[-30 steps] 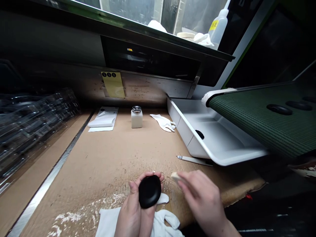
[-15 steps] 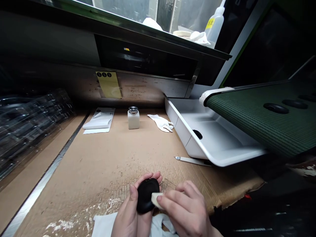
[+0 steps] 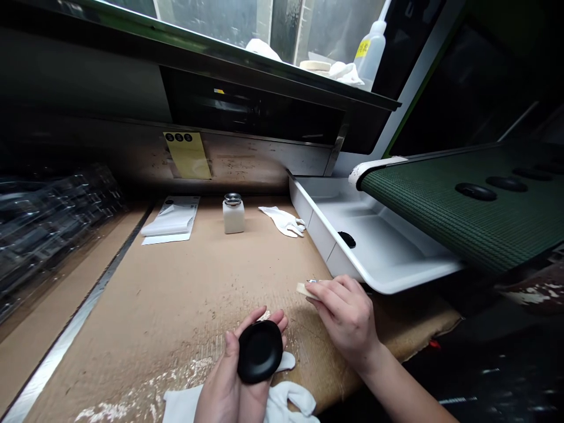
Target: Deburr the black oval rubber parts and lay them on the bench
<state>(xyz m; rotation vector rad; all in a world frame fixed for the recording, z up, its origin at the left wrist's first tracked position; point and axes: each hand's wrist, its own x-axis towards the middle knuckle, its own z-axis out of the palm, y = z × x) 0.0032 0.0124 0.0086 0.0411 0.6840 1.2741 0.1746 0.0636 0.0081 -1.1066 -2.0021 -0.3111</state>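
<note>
Black rounded oval piece [image 3: 259, 352] cradled in the cupped left hand [image 3: 220, 382], fingers curled beneath it, over the near end of the cardboard sheet [image 3: 176, 294]; right hand [image 3: 348, 314] pinched on a pale foam block [image 3: 304, 289], held apart. Best with steady cradling, light even strokes.

My left hand [image 3: 224, 379] is low in the view, cupped palm-up, with the thumb rising on its left side and the fingertips curling up at the far edge. My right hand [image 3: 348, 317] sits well apart to the right, wrist bent, thumb and fingers pinched together. My bare right forearm [image 3: 403, 385] runs back toward the lower right corner.
</note>
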